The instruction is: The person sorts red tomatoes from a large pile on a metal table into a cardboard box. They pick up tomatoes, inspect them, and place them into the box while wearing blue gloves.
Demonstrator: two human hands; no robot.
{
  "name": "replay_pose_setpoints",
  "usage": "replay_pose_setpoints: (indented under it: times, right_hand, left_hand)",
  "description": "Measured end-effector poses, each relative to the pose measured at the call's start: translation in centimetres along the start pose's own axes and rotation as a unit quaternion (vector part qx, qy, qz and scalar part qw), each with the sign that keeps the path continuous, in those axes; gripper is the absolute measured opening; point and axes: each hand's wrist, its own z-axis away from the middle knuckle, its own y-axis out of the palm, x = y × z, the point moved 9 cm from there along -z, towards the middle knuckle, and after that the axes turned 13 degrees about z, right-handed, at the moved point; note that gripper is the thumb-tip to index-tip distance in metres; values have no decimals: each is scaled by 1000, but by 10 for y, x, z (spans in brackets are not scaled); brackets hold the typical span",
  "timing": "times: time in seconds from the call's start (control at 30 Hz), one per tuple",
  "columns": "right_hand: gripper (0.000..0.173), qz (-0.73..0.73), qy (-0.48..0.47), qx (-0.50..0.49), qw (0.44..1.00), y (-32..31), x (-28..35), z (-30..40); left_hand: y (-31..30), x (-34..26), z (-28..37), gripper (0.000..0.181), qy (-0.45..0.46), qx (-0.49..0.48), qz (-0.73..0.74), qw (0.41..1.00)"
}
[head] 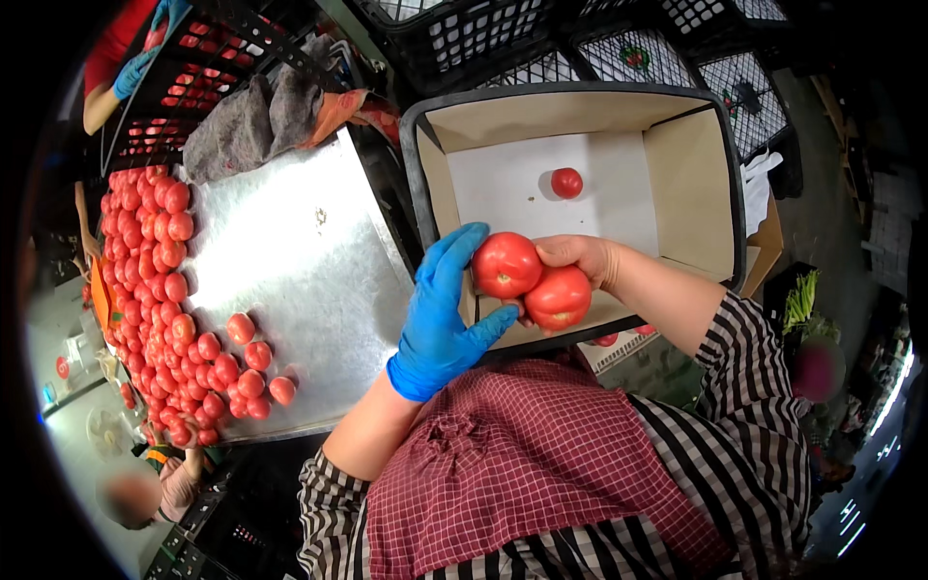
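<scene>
My left hand (449,312), in a blue glove, is curled around the left side of a red tomato (507,265). Touching it is a second tomato (557,298), which my bare right hand (580,261) holds from behind and the right. Both tomatoes are over the near side of a black crate (573,88) lined with tan card and white paper. A single tomato (567,183) lies on the paper in the crate. To the left, many tomatoes (156,290) cover the far left part of a metal table (290,254).
A grey cloth (243,127) and an orange cloth lie at the table's back edge, by a black crate of tomatoes (196,80). More black crates (478,36) stand behind. Co-workers' gloved hands (134,72) are at upper left; another person (177,478) is at lower left.
</scene>
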Motion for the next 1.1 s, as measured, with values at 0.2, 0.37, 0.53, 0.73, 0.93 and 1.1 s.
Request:
replay_pose_setpoints:
  times: [0.2, 0.37, 0.53, 0.73, 0.93, 1.1]
  right_hand:
    - [73, -63, -25, -76, 995, 11, -6, 6]
    - [70, -3, -77, -191, 979, 1, -9, 7]
    - [68, -14, -109, -224, 969, 2, -11, 11]
    - [63, -31, -208, -241, 947, 3, 8, 10]
    - [60, -30, -321, -285, 903, 2, 26, 15]
    - [62, -26, -369, -292, 882, 2, 36, 20]
  left_hand:
    - [7, 15, -4, 83, -76, 21, 47, 996]
    - [4, 17, -2, 79, -68, 19, -43, 997]
    - [11, 16, -4, 76, -20, 36, -27, 999]
    - [37, 59, 22, 75, -265, -39, 321, 908]
    - [56, 59, 34, 76, -293, -26, 471, 832]
    - [42, 64, 38, 67, -307, -68, 389, 866]
